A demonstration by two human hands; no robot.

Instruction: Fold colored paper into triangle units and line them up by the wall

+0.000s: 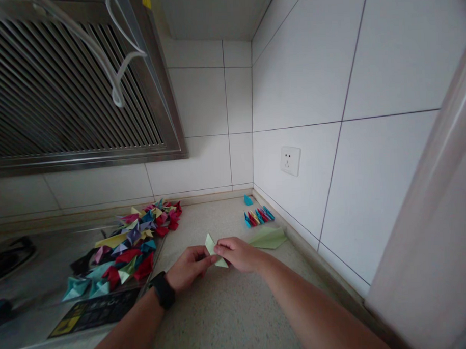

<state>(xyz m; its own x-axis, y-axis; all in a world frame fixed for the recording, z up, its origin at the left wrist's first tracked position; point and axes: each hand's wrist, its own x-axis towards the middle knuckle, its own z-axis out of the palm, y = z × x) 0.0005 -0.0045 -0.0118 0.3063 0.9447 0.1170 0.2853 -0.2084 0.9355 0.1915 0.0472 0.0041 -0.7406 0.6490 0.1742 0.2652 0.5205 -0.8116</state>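
Observation:
A pale green folded paper piece (210,243) is held between both hands above the speckled countertop (218,317). My left hand (190,266), with a black watch on the wrist, pinches it from the left. My right hand (236,253) grips it from the right, thumb pressed on the paper. One pointed end sticks up past the fingers and another corner shows below them; the middle is hidden by the fingers. Just beyond my right hand lies a larger light green paper piece (269,238), flat on the counter.
A row of small colored folded papers (259,216) and one blue piece (248,200) lie near the wall corner. Many colorful folded papers (132,244) are heaped on the stove (38,283) at left. A range hood (73,88) with a dangling white cord hangs above. A socket (290,160) is on the right wall.

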